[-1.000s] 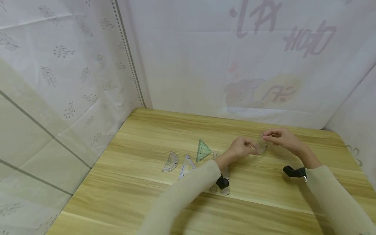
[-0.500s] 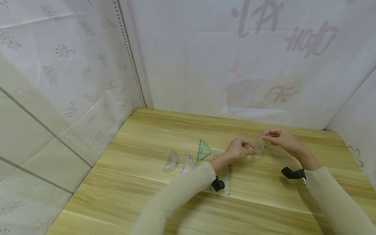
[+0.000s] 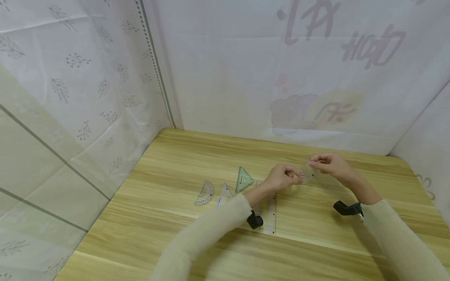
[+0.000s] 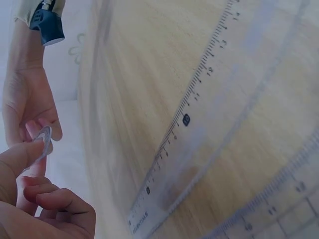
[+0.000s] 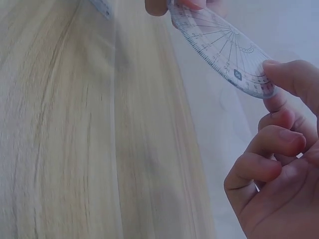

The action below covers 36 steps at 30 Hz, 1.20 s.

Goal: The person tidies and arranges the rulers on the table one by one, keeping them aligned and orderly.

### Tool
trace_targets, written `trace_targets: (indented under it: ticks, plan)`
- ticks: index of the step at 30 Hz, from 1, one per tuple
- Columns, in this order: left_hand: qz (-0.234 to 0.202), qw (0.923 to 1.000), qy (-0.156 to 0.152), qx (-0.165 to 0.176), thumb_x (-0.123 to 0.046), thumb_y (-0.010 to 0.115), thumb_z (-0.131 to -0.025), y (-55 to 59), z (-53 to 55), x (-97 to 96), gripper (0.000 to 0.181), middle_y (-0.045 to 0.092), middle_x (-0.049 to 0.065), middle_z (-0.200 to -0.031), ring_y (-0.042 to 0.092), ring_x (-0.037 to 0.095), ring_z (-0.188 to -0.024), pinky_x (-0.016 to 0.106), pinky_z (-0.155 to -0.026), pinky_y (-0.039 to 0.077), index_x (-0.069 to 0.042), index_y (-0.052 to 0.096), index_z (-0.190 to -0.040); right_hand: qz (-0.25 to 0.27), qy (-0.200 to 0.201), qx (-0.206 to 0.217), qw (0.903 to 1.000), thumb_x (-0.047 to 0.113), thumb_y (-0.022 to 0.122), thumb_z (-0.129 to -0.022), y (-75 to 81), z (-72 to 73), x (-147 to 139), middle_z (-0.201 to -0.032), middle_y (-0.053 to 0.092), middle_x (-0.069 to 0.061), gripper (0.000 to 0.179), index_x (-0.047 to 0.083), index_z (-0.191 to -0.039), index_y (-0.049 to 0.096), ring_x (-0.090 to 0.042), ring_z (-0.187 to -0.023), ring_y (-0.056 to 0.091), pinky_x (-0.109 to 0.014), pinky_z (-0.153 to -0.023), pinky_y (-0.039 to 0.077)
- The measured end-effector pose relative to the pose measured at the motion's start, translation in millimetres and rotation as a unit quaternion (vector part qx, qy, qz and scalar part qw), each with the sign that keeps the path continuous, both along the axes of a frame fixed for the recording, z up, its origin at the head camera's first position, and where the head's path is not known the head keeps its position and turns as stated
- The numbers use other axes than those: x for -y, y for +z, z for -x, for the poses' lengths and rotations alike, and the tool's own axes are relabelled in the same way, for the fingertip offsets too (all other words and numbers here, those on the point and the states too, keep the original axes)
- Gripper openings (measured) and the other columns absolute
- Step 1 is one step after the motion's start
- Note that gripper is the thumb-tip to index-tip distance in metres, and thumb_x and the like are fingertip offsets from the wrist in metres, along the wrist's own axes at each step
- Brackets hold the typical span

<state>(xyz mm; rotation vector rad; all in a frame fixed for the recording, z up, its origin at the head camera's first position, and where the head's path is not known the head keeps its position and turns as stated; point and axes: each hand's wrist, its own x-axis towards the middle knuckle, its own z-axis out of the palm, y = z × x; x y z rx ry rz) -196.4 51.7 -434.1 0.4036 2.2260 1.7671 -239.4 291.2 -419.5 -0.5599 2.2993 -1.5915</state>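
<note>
A clear half-round protractor (image 5: 224, 52) is held up above the table between both hands. My right hand (image 3: 332, 167) pinches one end of it between thumb and fingertip, its other fingers curled loosely. At the opposite end, my left hand (image 3: 283, 177) pinches it too; in the left wrist view the protractor (image 4: 45, 139) appears nearly edge-on. Below the left wrist lies a clear straight ruler (image 3: 272, 214), whose numbers show up close in the left wrist view. Part of another clear ruler is hidden under the left forearm.
Left of the rulers lie a green set square (image 3: 243, 180), a clear set square (image 3: 224, 195) partly covered by the left sleeve, and a second protractor (image 3: 204, 193). Printed cloth (image 3: 225, 78) hangs behind the wooden table (image 3: 168, 234).
Both hands have shifted slightly left with the protractor between them. The left forearm has moved left, showing more of the straight ruler. Things lying on the table have stayed put.
</note>
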Motion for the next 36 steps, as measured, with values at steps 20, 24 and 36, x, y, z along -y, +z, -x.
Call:
trace_targets:
  ticks: [20, 24, 36]
  plan:
    - [-0.019, 0.9995, -0.019, 0.015, -0.013, 0.076, -0.093, 13.5, -19.5, 51.8, 0.013, 0.059, -0.001, -0.079, 0.041, 0.008, -0.067, 0.022, -0.056, 0.033, -0.007, 0.079, -0.104, 0.037, 0.066, -0.008, 0.9971, 0.011, 0.061, -0.104, 1.5, -2.3, 34, -0.069, 0.045, 0.007, 0.018, -0.002, -0.114, 0.068, -0.017, -0.065, 0.039, -0.04, -0.074, 0.042]
    - [-0.01, 0.9997, -0.019, 0.007, -0.016, 0.076, -0.094, 12.7, -21.4, 63.5, 0.014, 0.062, -0.002, -0.085, 0.044, 0.008, -0.071, 0.022, -0.057, 0.035, -0.008, 0.079, -0.105, 0.037, 0.075, -0.013, 0.9964, 0.012, 0.062, -0.103, 3.0, -2.8, 45, -0.088, 0.057, 0.004, 0.018, -0.002, -0.113, 0.069, -0.016, -0.075, 0.044, -0.04, -0.075, 0.044]
    - [-0.013, 0.9994, -0.027, -0.016, -0.014, 0.073, -0.096, 10.2, -28.7, 87.8, 0.016, 0.063, -0.002, -0.09, 0.046, 0.009, -0.073, 0.022, -0.06, 0.037, -0.005, 0.078, -0.107, 0.023, 0.08, -0.011, 0.9965, 0.013, 0.065, -0.102, 4.6, -3.5, 72, -0.105, 0.061, -0.01, 0.019, -0.003, -0.11, 0.07, -0.02, -0.08, 0.046, -0.038, -0.066, 0.043]
